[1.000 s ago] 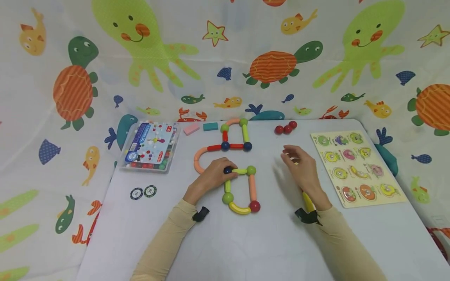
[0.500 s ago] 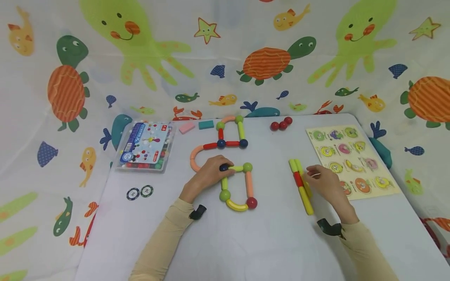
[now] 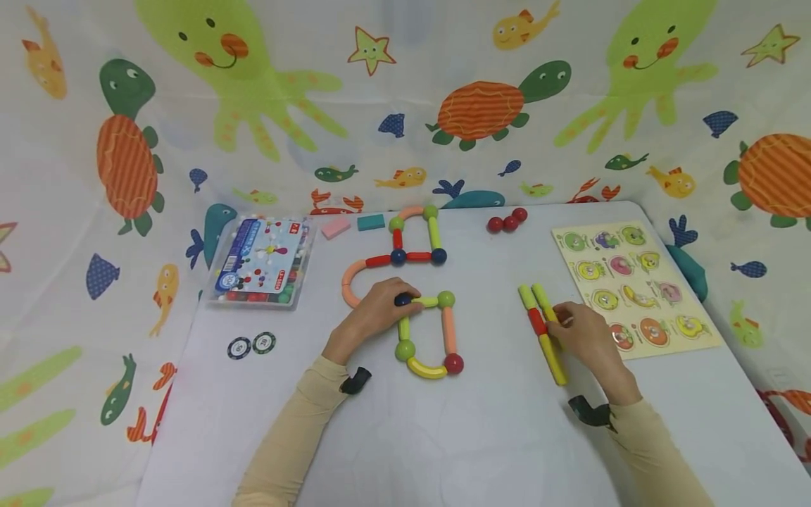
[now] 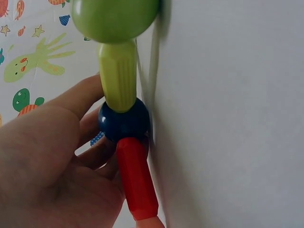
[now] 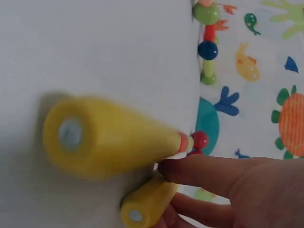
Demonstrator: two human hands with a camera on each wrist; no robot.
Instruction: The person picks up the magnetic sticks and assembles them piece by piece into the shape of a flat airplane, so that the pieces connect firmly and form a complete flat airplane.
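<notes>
A clear plastic box (image 3: 262, 263) at the left of the frame holds little colored pieces; its label is too small to read. The left hand (image 3: 374, 313) pinches a dark blue ball (image 3: 402, 301) mid-frame. The right hand (image 3: 586, 338) holds yellow sticks (image 3: 543, 331) at the right

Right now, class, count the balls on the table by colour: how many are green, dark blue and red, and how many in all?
Green balls: 4
Dark blue balls: 3
Red balls: 4
Total: 11
</notes>
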